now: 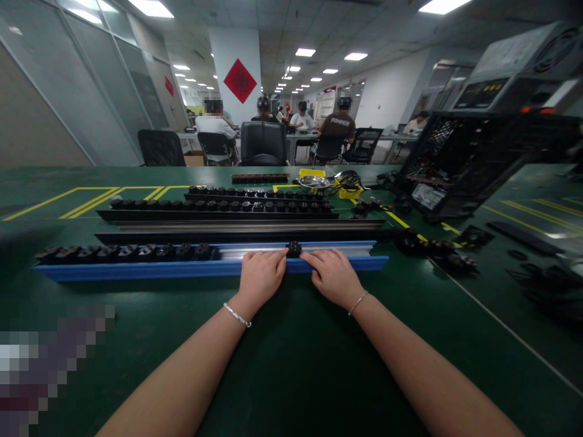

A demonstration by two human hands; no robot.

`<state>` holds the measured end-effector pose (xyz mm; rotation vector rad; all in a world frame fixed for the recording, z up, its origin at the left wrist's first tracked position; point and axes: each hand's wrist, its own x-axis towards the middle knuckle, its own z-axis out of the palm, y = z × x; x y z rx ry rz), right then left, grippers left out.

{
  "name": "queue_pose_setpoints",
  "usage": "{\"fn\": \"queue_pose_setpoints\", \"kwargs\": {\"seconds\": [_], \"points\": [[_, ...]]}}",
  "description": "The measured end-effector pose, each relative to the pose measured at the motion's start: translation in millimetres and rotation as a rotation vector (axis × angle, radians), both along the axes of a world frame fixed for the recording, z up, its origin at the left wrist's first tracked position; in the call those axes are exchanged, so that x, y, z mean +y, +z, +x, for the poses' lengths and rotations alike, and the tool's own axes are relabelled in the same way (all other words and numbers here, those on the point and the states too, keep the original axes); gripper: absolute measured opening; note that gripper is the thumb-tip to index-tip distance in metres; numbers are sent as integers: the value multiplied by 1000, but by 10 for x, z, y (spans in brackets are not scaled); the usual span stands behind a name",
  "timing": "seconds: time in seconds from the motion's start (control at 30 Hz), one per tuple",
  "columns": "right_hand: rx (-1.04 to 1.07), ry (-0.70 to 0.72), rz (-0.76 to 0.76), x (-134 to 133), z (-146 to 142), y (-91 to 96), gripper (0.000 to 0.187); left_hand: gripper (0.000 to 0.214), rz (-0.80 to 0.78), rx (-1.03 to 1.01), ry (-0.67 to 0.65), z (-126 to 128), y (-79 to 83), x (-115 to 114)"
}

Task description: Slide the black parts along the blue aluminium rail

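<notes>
A long blue channel rail (pixel 150 271) lies across the green table in front of me. In its left part sits a row of several small black blocks (pixel 127 250) with metal bits on top. Apart from that row, a single black block (pixel 294 248) stands in the channel between my hands. My left hand (pixel 262 274) has its fingertips closed against the block's left side. From the right, the fingertips of my right hand (pixel 334 276) press on the block, with the hand resting over the rail's front edge. The undersides of both hands are hidden.
Behind the blue rail lie black rails (pixel 241 235), one row filled with black blocks (pixel 228 206). A metal dish (pixel 314 181) and loose black parts (pixel 455 261) lie farther right. An opened computer case (pixel 437 164) looms at right. Several people sit beyond the black chairs (pixel 264 142).
</notes>
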<state>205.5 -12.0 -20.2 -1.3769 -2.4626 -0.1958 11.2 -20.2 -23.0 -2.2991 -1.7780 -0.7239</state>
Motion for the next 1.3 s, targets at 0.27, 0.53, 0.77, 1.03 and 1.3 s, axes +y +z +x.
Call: {"fn": "queue_pose_setpoints", "kwargs": {"seconds": [0.27,0.53,0.77,1.03,1.3], "points": [[-40,-6,11,21,45,10,43,37,-8,17,10,10,-2,-13],[-38,-4,5,29,73,31,42,38,-6,30,4,6,-2,-10],[-29,-5,5,27,104,56,41,37,10,29,-7,-2,-8,-14],[-23,-14,30,49,188,47,35,38,0,32,-9,-8,-5,-9],[-19,-6,41,71,239,29,33,38,-8,39,-6,-9,-18,-10]]}}
